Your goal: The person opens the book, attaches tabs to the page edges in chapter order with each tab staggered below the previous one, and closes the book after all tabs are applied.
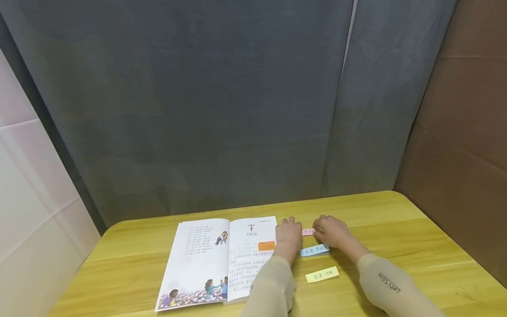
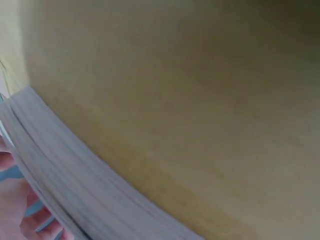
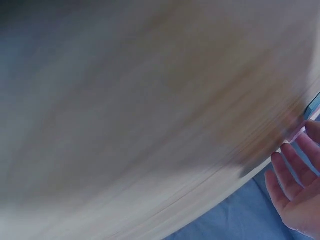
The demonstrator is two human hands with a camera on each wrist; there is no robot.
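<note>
Now, left hand: resting on the open book, grip unclear.
Right hand: pinching the pink note.
Bench: carrying blue note, yellow note.

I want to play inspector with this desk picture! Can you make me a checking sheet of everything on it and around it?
Surface: yellow wooden table, rounded corner at the far right.
Job's things: small pink sticky strip between the two hands, beside the open picture book.
Clutter: orange sticky note on the book's right page; blue strip and yellow strip lying on the table.
Hands: left hand rests at the book's right edge; right hand touches the pink strip; whether either pinches it cannot be told.
Cables: nothing seen.
Surroundings: grey curtain behind, brown cardboard on the right, white panel on the left.
</note>
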